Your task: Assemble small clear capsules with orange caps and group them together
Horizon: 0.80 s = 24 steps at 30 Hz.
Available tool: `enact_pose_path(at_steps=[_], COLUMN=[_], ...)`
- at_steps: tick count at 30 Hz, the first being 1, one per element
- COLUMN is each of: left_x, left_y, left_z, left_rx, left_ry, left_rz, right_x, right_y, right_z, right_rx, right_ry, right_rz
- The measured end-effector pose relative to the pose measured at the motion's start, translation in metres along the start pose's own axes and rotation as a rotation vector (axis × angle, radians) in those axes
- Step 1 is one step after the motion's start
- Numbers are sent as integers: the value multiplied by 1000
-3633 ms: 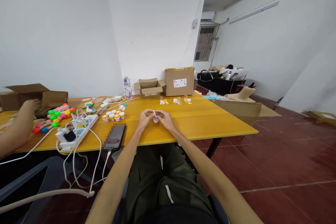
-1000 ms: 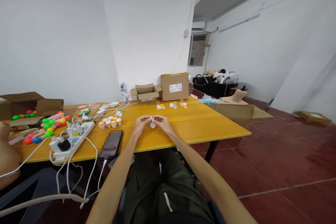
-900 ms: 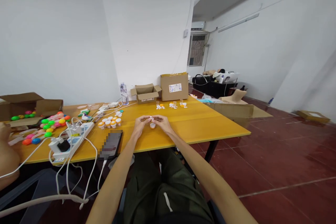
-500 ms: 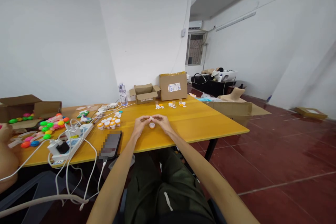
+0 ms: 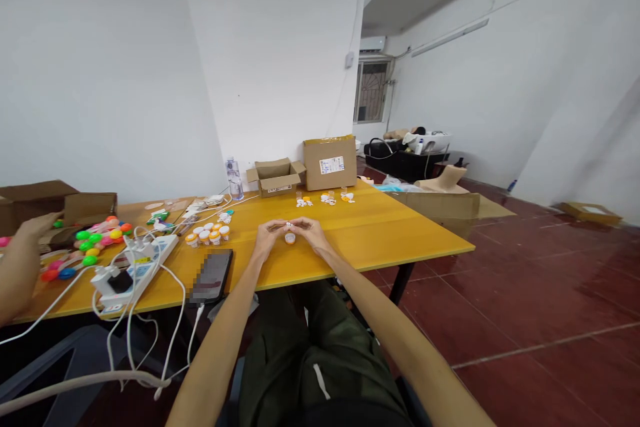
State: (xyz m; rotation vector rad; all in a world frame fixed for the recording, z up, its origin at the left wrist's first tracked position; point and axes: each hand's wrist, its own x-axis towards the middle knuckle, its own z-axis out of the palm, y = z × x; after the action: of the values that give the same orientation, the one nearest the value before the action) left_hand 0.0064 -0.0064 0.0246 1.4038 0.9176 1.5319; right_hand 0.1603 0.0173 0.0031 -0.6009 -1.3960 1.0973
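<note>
My left hand (image 5: 269, 235) and my right hand (image 5: 311, 233) meet fingertip to fingertip over the table's near part. Pinched between them is a small white piece (image 5: 289, 225), too tiny to make out in full. Just below the fingers a small clear jar with an orange and white rim (image 5: 290, 239) stands on the table. Left of my hands is a group of several small jars with white and orange lids (image 5: 206, 233). Farther back lie three little clusters of white pieces, orange-and-white lids and clear cups (image 5: 329, 199).
A phone (image 5: 213, 277) and a power strip (image 5: 145, 273) with trailing white cables lie left. Beyond are colourful balls (image 5: 95, 240), an open box (image 5: 93, 208) and a co-worker's arm (image 5: 23, 267). At the back stand a bottle (image 5: 233, 180), an open carton (image 5: 277, 181) and a closed carton (image 5: 330, 167).
My hands stay together over the jar, still fingering the small white piece. The view has shifted slightly. The co-worker's arm, drawn back earlier, now reaches into the open box at left.
</note>
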Motion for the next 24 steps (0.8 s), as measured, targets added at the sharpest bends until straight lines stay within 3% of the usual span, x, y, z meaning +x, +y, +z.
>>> enact_pose_path(at_steps=[24], left_x=[-1], left_y=[3], left_z=[2], left_rx=[-25], left_ry=[12], left_rz=[-34], right_x=[-2], right_y=[-3], right_z=[1], right_rx=[-28], right_ry=[-6], right_rz=[-3])
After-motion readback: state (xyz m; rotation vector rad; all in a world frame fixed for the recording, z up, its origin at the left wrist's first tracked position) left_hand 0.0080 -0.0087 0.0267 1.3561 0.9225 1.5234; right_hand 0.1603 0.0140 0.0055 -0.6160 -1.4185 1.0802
